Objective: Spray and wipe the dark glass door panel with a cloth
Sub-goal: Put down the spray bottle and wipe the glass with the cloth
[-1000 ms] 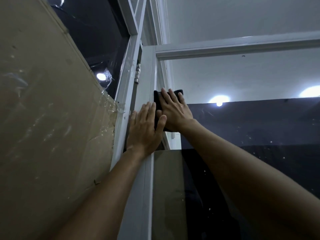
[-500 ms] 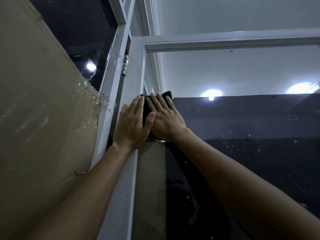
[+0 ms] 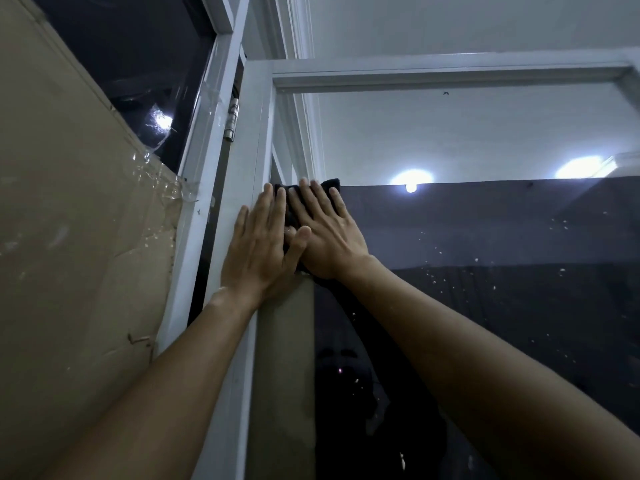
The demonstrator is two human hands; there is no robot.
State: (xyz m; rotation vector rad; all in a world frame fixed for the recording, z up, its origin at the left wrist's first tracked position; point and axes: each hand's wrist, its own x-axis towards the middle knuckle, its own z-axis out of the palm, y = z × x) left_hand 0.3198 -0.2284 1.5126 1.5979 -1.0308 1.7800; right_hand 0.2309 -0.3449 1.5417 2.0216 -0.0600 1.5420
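The dark glass door panel (image 3: pixel 485 271) fills the right of the view, speckled with pale spots and reflecting ceiling lights. A black cloth (image 3: pixel 330 184) lies flat against the glass at its upper left, mostly hidden under my hands. My right hand (image 3: pixel 325 230) presses the cloth with straight fingers spread. My left hand (image 3: pixel 261 244) lies flat beside it, partly on the white door frame (image 3: pixel 242 188), its thumb over my right hand's thumb. No spray bottle is in view.
A cardboard sheet (image 3: pixel 76 237) taped with clear tape (image 3: pixel 166 181) covers the left pane. A metal hinge (image 3: pixel 232 119) sits on the frame above my hands. The white top rail (image 3: pixel 450 69) crosses overhead.
Both hands and the cloth have slid slightly down and left along the glass edge; the camera view has shifted a little with them.
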